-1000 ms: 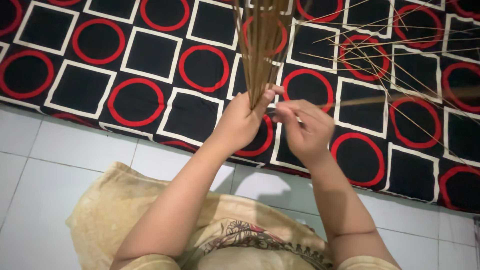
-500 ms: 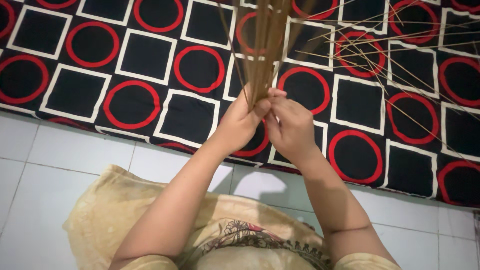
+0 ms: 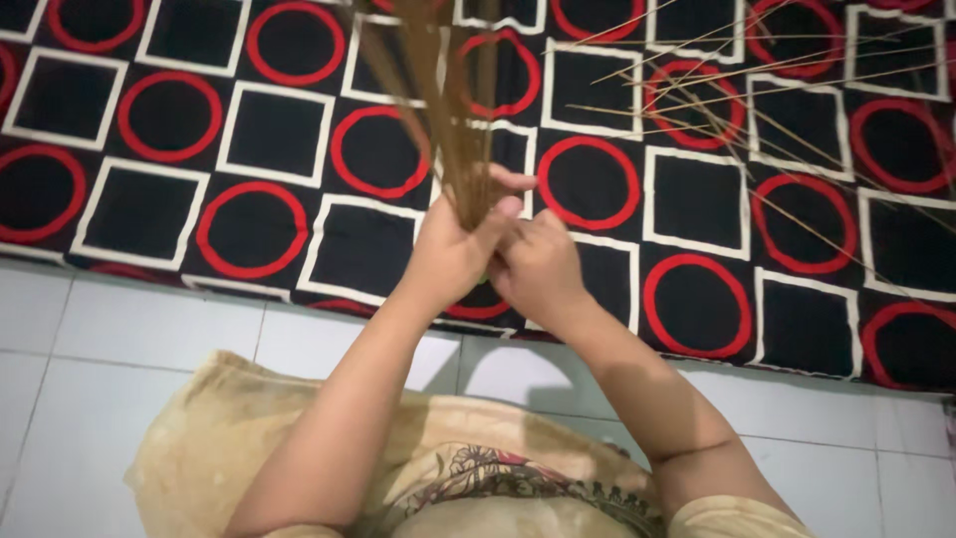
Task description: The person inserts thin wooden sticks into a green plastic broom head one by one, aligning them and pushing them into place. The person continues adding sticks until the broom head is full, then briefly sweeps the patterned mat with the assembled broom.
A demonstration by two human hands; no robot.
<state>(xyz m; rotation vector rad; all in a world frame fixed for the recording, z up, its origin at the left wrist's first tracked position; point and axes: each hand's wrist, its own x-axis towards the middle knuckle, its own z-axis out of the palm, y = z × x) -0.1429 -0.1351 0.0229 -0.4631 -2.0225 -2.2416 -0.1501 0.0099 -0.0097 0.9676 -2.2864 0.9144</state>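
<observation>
Both hands close around 1 bundle of thin brown sticks. Left hand wraps the bundle's lower end, fingers curled and thumb pressed across the front, so its grip is pressed together on the sticks. Right hand sits just beside it, touching it, fingers folded toward the same lower end; its grip looks closed there too, though the left hand hides its fingertips. From the hands the bundle rises upright and fans slightly, blurred toward the top of the view.

Under the hands lies a black mat patterned with white squares and red circles, its near edge running left to right just below the wrists. Right of the bundle, loose thin sticks lie scattered across the mat toward its far right corner, crossing one another at shallow angles, well apart from the hands.

Nearer the person, white floor tiles meet the mat's near edge. A beige cloth with a dark printed motif covers the person's lap beneath both forearms.
</observation>
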